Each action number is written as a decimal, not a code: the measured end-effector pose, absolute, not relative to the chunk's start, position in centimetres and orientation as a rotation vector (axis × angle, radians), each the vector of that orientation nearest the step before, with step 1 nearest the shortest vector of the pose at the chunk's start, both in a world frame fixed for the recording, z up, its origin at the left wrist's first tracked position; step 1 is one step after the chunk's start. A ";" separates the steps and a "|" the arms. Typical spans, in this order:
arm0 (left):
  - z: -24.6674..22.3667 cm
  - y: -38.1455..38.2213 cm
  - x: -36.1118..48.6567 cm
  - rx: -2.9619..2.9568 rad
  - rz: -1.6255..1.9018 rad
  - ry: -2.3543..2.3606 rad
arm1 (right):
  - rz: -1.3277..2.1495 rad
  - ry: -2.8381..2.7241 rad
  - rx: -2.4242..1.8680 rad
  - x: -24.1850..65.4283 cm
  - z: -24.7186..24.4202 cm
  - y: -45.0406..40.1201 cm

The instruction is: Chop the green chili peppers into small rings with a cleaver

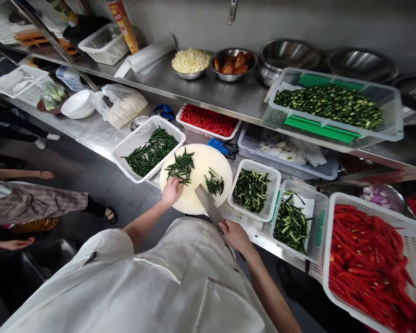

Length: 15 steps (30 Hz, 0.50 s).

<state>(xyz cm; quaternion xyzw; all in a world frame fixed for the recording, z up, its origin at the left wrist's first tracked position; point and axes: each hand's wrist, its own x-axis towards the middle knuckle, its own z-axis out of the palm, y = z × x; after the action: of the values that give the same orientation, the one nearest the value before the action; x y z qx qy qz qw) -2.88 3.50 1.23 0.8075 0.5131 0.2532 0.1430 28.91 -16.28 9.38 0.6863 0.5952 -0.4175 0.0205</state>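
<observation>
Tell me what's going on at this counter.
A person is cutting greens at a round white board. The right hand grips a broad knife, its blade beside a smaller pile of cut greens. The left hand is at the near edge of a larger pile. White baskets of greens stand left and right of the board.

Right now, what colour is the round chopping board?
The round chopping board is creamy white; it shows in the head view, the only one.

Commercial kitchen: cleaver (210, 206), chopping board (198, 159)
</observation>
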 end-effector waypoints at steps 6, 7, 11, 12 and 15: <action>0.3 1.8 -1.5 2.420 0.640 1.213 | -1.090 1.744 2.189 29.9 9.9 -15.0; 0.2 1.4 -0.6 2.433 0.634 1.139 | -1.046 1.728 2.193 29.7 10.2 -14.4; 0.1 0.3 3.0 2.474 0.562 0.784 | -0.978 1.750 2.167 28.5 11.6 -13.4; 0.0 0.3 3.7 2.477 0.549 0.725 | -0.975 1.754 2.156 28.4 11.9 -13.5; -0.4 0.6 4.6 2.458 0.558 0.644 | -1.000 1.749 2.127 28.8 12.6 -14.6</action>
<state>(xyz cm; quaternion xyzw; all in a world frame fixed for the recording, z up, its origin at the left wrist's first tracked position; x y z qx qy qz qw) 4.61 0.59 -0.39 0.9106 0.2386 0.2066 0.2667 28.76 -14.63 12.64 0.7218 0.5937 -0.3395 0.1058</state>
